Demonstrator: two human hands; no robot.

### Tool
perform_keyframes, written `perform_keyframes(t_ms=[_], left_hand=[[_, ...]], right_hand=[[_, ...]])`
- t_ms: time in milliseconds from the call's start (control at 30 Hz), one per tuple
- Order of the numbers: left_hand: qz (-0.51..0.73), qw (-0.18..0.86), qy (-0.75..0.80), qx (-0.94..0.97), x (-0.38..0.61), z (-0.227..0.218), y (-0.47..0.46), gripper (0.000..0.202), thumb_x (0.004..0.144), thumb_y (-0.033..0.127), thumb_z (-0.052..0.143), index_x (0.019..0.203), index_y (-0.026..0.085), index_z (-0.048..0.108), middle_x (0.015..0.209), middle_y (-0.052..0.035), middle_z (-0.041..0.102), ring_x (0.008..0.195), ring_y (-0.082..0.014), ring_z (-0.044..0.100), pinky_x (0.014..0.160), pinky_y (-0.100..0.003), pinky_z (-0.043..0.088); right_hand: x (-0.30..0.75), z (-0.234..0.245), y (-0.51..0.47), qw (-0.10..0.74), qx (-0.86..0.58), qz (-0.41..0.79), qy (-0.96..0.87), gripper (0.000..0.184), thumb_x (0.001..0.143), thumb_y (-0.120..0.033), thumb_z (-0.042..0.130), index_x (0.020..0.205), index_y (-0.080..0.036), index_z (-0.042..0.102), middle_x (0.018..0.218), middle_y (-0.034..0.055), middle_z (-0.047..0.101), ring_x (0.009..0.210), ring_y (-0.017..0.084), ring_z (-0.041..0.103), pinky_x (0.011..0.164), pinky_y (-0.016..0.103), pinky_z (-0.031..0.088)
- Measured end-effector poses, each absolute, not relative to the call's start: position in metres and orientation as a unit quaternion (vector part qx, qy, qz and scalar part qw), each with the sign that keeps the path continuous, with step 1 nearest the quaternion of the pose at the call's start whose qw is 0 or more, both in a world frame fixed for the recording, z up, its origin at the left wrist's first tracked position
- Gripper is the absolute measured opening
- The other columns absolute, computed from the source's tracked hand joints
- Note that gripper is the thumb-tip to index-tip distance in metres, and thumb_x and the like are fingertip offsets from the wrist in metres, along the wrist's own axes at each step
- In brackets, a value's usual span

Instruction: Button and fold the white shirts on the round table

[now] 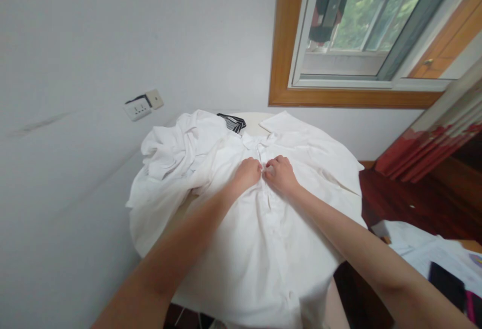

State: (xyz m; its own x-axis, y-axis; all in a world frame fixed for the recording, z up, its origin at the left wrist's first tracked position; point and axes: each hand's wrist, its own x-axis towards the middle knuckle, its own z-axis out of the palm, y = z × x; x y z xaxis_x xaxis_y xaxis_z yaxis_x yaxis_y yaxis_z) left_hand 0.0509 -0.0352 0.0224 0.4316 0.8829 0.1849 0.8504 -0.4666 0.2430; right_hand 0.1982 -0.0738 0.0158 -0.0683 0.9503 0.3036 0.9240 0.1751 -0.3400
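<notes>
A white button-up shirt (244, 238) lies spread front side up over a round table (254, 120), its collar toward the wall and its hem hanging over the near edge. Just below the collar, my left hand (248, 172) pinches the front placket. Opposite it, almost touching, my right hand (280, 174) grips the placket's other side with bent fingers. Whether a button sits between the fingertips is too small to tell. Buttons run down the shirt's front below my hands.
Crumpled white cloth (176, 145) is heaped at the table's left. Behind the collar lies a black-and-white striped cloth (233, 123). A wall socket (138, 109) is at the back left, a window (361, 22) above right. Papers and a dark object (447, 284) lie at the lower right.
</notes>
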Motion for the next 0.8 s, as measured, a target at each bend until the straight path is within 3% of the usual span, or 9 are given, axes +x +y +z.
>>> perform_keyframes(t_ms=[167, 533, 667, 800], left_hand=[[0.214, 0.051, 0.532, 0.817, 0.052, 0.004, -0.037, 0.026, 0.085, 0.012, 0.046, 0.098, 0.018, 0.068, 0.101, -0.0082, 0.065, 0.099, -0.0202, 0.058, 0.094, -0.034, 0.044], [0.233, 0.065, 0.511, 0.825, 0.053, -0.002, -0.037, 0.023, 0.085, 0.011, 0.048, 0.098, 0.021, 0.064, 0.099, -0.0066, 0.061, 0.097, -0.0215, 0.053, 0.091, -0.035, 0.042], [0.240, 0.071, 0.508, 0.824, 0.052, -0.001, -0.037, 0.020, 0.087, 0.014, 0.048, 0.096, 0.019, 0.064, 0.098, -0.0069, 0.062, 0.097, -0.0210, 0.054, 0.091, -0.035, 0.042], [0.242, 0.059, 0.512, 0.822, 0.053, -0.001, -0.037, 0.016, 0.092, 0.025, 0.050, 0.092, 0.018, 0.064, 0.094, -0.0073, 0.062, 0.094, -0.0212, 0.055, 0.089, -0.035, 0.042]], right_hand=[[0.190, 0.021, -0.072, 0.191, -0.687, 0.081, -0.696, 0.033, 0.079, -0.040, 0.066, 0.103, -0.017, 0.065, 0.103, 0.0113, 0.061, 0.090, 0.021, 0.060, 0.080, 0.029, 0.044], [0.185, 0.020, -0.067, 0.198, -0.678, 0.068, -0.705, 0.020, 0.084, -0.023, 0.055, 0.093, -0.012, 0.069, 0.095, 0.0134, 0.063, 0.082, 0.019, 0.061, 0.072, 0.025, 0.042], [0.195, 0.012, -0.059, 0.239, -0.664, 0.108, -0.700, 0.014, 0.079, -0.020, 0.057, 0.083, -0.013, 0.070, 0.087, 0.0103, 0.066, 0.076, 0.016, 0.060, 0.069, 0.025, 0.040], [0.210, 0.004, -0.048, 0.330, -0.618, 0.244, -0.670, 0.011, 0.074, -0.022, 0.060, 0.067, -0.015, 0.065, 0.062, 0.0005, 0.062, 0.058, 0.011, 0.053, 0.058, 0.022, 0.037]])
